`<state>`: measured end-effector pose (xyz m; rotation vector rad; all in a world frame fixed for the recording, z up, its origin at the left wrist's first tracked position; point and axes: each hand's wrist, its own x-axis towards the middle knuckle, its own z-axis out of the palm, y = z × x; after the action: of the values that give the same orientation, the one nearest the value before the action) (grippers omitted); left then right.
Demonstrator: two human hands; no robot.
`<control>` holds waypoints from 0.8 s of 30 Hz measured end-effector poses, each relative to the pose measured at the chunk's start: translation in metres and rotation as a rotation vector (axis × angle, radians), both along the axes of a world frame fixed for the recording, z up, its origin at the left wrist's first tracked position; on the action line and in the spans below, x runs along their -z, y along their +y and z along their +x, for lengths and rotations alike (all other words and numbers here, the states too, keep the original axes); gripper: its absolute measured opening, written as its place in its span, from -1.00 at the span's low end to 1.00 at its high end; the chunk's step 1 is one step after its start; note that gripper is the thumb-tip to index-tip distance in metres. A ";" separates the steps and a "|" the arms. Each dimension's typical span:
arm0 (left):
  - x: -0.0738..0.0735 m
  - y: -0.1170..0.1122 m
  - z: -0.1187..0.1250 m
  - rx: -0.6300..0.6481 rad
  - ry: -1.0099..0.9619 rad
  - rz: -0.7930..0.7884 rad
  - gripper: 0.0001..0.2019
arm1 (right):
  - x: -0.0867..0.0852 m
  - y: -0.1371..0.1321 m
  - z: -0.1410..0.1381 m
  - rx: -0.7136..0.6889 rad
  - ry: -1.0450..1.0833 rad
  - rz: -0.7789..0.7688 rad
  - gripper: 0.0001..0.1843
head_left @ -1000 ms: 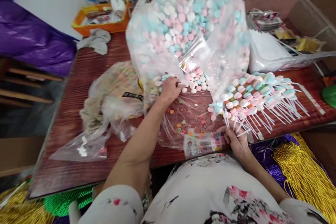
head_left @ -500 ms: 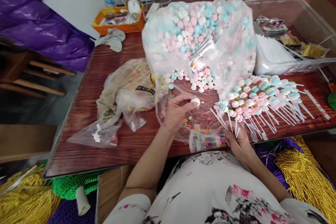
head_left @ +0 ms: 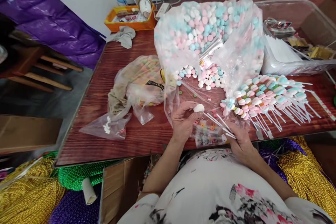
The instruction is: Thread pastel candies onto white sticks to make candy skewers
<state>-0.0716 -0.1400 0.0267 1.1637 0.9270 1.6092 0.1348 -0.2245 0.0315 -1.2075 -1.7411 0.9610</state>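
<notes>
Between the thumb and index finger of my left hand [head_left: 183,119] is a white marshmallow [head_left: 198,107]. My right hand [head_left: 240,140] grips a few white lollipop sticks [head_left: 219,123], fanned toward the left hand; one stick tip is close to the marshmallow, and I cannot tell if it touches. Behind the hands stands a big clear bag of pink, blue and white marshmallows [head_left: 210,21], with some spilling from its mouth. Small coloured rings [head_left: 203,123] lie on the plastic below. To the right is a pile of marshmallow skewers [head_left: 273,94] with white sticks.
A bag of yellowish sweets [head_left: 141,80] lies left, a grey cloth [head_left: 124,37] and an orange tray [head_left: 128,24] behind it. At the right stands a clear plastic bin [head_left: 294,67] with papers and packets. Gold bead strands [head_left: 301,164] hang below the table edge.
My left hand has brought the marshmallow down and nearer to the sticks. The sticks in my right hand now tilt left toward it. The whole view has shifted slightly.
</notes>
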 end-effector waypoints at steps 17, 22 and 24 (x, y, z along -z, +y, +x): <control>0.003 -0.011 -0.004 0.089 -0.020 -0.061 -0.73 | 0.008 0.002 -0.009 0.030 -0.091 0.028 -0.44; 0.013 -0.011 -0.003 -0.016 -0.048 -0.111 -0.72 | 0.011 -0.002 -0.015 0.061 -0.138 0.117 -0.49; 0.017 -0.011 -0.003 -0.051 -0.085 -0.150 -0.64 | 0.008 -0.003 -0.018 0.010 -0.127 0.094 -0.54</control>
<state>-0.0749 -0.1505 0.0101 0.9681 1.0110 1.5878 0.1172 -0.2272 0.0239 -1.2382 -1.8558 0.8020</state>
